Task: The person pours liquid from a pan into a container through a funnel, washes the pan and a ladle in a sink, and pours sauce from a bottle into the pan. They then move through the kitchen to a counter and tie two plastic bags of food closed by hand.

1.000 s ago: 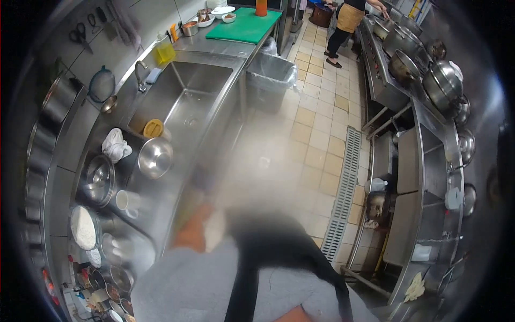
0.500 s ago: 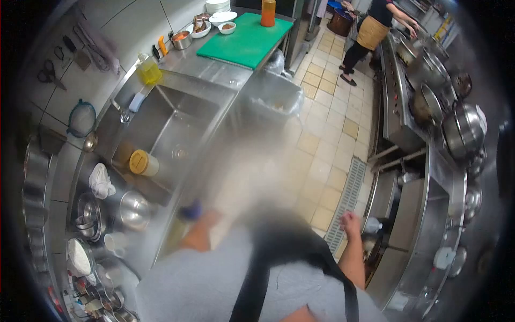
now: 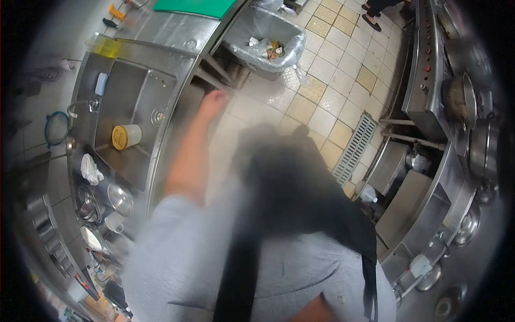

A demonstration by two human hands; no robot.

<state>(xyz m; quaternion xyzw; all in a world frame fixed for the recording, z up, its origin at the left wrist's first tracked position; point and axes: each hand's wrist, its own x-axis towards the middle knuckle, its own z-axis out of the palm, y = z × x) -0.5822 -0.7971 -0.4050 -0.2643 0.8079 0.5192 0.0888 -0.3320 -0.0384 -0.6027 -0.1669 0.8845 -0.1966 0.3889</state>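
Observation:
My left hand [image 3: 214, 103] is stretched forward beside the front edge of the sink counter, above the tiled floor. Its fingers look curled in, and I cannot make out whether anything is in them. The nearest things to it are the lined waste bin [image 3: 264, 40], which holds food scraps and crumpled plastic, and a metal leg [image 3: 213, 74] under the counter. My right hand does not show. A dark apron [image 3: 300, 182] hangs forward from my grey shirt and hides part of the floor. A haze blurs the middle of the view.
At left, the steel sink [image 3: 120, 88] holds a container with a yellow lid [image 3: 126, 137]. Steel bowls [image 3: 120, 198] and a white cloth [image 3: 91, 169] lie nearby. A stove [image 3: 424, 59] lines the right, beside a floor grate [image 3: 357, 147]. A person's feet [image 3: 371, 21] stand ahead.
The view has tilted down and the waste bin appears nearer. My left hand has reached farther forward, away from a blurred blue thing beside it. My right hand has gone out of sight.

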